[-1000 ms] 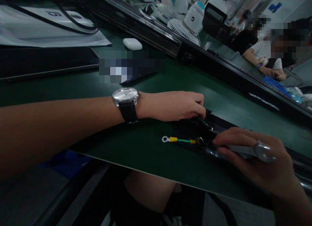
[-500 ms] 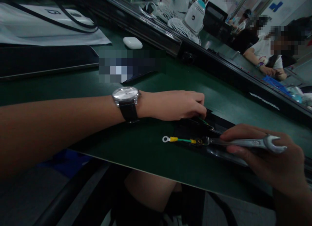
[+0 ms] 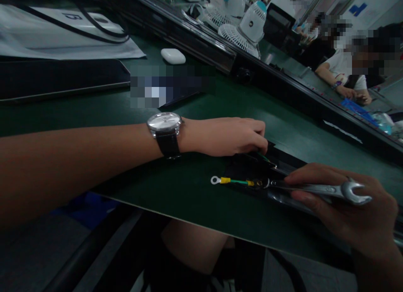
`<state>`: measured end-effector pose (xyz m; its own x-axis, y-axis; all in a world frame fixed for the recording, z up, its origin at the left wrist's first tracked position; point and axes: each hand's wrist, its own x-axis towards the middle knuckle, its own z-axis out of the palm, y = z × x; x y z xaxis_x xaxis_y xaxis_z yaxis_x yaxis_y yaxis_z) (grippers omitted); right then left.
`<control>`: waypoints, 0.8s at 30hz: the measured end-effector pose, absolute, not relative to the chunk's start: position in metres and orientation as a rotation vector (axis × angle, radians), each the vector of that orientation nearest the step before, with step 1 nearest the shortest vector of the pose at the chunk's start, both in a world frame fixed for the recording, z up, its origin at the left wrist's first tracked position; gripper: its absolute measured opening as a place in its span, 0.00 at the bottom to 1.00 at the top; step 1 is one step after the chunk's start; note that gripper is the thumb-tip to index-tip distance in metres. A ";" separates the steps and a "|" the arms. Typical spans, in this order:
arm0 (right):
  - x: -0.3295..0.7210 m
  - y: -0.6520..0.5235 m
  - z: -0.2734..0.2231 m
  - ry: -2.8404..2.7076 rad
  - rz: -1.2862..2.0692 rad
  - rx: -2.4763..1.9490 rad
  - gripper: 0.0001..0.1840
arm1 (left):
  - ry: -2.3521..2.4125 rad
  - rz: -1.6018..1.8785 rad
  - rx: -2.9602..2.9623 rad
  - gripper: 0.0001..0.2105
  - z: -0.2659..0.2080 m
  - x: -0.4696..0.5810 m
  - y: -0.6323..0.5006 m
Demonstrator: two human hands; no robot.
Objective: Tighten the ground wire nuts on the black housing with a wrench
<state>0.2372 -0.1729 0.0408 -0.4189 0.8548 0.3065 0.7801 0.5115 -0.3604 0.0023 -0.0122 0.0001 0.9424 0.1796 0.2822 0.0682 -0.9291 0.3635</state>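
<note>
My right hand (image 3: 359, 218) grips a silver wrench (image 3: 336, 191) between thumb and fingers, its open jaw pointing right. The wrench's other end meets a fastener on a dark, long part (image 3: 285, 199) lying on the table. From that fastener a short green wire (image 3: 240, 182) with yellow sleeves runs left to a bare ring terminal (image 3: 215, 180). My left hand (image 3: 231, 134), a watch (image 3: 164, 122) on its wrist, rests at the far edge of the dark part with fingers curled in. A second green wire end shows under those fingers; what they hold is hidden.
On the green table (image 3: 176, 191) are a white rounded case (image 3: 173, 56), a black slab (image 3: 63, 77) and a white bag (image 3: 72, 44) with black cables. A dark rail (image 3: 283, 90) crosses behind. Beyond it stand white fans (image 3: 252, 25), and people sit at work.
The wrench's open-jaw end and my right hand have dipped slightly downward. My left hand keeps its place; the whole view has shifted a little.
</note>
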 end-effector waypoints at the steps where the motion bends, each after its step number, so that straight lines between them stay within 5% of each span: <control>1: 0.237 -0.173 0.041 -2.309 0.224 -1.329 0.07 | 0.181 0.444 2.742 0.14 0.000 0.002 -0.012; 24: 0.254 -0.160 0.041 -2.444 0.588 -1.257 0.12 | 0.165 0.457 2.733 0.14 -0.002 0.001 -0.012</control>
